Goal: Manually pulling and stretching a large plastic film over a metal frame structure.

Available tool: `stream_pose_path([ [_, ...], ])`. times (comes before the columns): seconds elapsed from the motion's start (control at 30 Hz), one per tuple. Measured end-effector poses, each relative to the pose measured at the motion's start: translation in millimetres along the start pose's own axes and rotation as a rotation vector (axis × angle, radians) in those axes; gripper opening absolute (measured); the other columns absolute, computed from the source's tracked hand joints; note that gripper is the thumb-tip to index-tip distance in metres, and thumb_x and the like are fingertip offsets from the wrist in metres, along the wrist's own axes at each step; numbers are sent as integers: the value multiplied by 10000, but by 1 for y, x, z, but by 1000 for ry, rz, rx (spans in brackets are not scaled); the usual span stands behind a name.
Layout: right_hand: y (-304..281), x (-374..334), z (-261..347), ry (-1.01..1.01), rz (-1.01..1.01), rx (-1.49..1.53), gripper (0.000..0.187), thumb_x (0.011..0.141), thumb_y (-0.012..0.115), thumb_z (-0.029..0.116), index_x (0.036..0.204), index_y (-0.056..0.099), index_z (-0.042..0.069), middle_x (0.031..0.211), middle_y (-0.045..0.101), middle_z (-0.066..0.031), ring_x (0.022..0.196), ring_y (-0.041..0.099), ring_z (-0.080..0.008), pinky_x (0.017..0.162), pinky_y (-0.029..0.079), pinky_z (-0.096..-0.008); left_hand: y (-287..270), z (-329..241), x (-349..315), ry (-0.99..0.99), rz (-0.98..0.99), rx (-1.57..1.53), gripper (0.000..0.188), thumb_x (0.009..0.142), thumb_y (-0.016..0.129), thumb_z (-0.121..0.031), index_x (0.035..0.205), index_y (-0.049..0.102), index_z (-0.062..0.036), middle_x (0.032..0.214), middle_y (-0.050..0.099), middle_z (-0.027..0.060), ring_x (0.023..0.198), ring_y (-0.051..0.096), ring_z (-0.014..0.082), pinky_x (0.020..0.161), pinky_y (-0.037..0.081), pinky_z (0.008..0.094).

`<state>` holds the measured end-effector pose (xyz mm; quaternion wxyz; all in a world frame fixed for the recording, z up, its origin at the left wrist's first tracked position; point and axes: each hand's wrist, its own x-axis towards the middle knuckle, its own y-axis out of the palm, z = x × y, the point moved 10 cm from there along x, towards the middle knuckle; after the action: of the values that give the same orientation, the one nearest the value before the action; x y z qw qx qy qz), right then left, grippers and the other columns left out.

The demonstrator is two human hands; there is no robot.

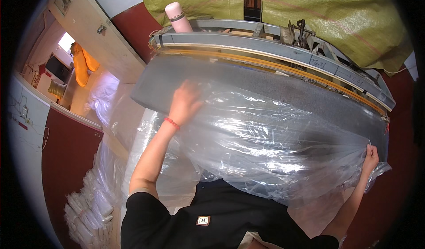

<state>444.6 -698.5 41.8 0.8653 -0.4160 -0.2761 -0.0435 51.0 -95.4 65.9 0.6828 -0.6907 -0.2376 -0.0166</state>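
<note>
A wide sheet of clear plastic film (248,134) lies wrinkled over the grey work surface (168,78) and hangs down over its near edge toward my body. My right hand (371,158) is closed on the film near the surface's right end, pulling a corner into taut creases. At the left part of the surface, my left hand (186,102) is over the film's edge, smeared by motion; whether its fingers grip the film cannot be made out. A red bracelet (171,123) circles my left wrist.
Behind the surface runs a long metal frame (248,41) with orange strips (265,62). A pink bottle (178,18) and a metal clamp (302,32) stand on it. A yellow-green woven sheet (327,14) hangs beyond. Bundled plastic (90,209) lies at lower left, near an open door (99,27).
</note>
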Motion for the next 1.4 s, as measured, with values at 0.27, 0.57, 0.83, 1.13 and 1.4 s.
stream_pose_path([
  [0.27, 0, -1, 3, 20, -8, -5, 208, 816, 565, 220, 770, 541, 18, 559, 396, -19, 535, 344, -89, 497, 334, -236, -3, 28, 7, -153, -173, -73, 264, 736, 569, -203, 935, 597, -31, 1054, 534, 146, 1095, 392, 377, 925, 315, 445],
  [0.57, 1, -1, 1, 53, 20, -10, 216, 821, 558, 217, 777, 537, 7, 582, 415, -19, 556, 354, -89, 520, 339, -226, -5, 6, 3, -165, -48, 293, 560, 761, 549, -393, 1157, 460, -8, 1307, 339, 126, 1245, 228, 328, 943, 231, 508],
  [0.83, 2, 0, -4, 23, 7, 5, 206, 824, 556, 219, 799, 546, 15, 600, 461, -36, 566, 382, -92, 536, 360, -231, 7, 15, -3, -172, 51, 178, 472, 794, 527, -353, 1140, 483, -36, 1231, 440, 120, 1209, 310, 298, 929, 273, 485],
  [1.13, 0, 0, -4, 40, 15, -18, 218, 817, 562, 241, 795, 552, 24, 587, 446, -30, 553, 374, -94, 530, 357, -234, -20, 27, 19, -235, -211, -62, 280, 773, 564, -205, 977, 568, -14, 1098, 525, 142, 1079, 440, 325, 884, 354, 407],
  [1.4, 0, -1, 2, 14, -6, -1, 216, 820, 557, 233, 795, 554, 19, 579, 433, -27, 550, 370, -94, 522, 353, -238, 2, -21, 5, 28, 82, 98, 437, 802, 520, -248, 1168, 447, -22, 1266, 393, 138, 1203, 321, 295, 944, 293, 417],
])
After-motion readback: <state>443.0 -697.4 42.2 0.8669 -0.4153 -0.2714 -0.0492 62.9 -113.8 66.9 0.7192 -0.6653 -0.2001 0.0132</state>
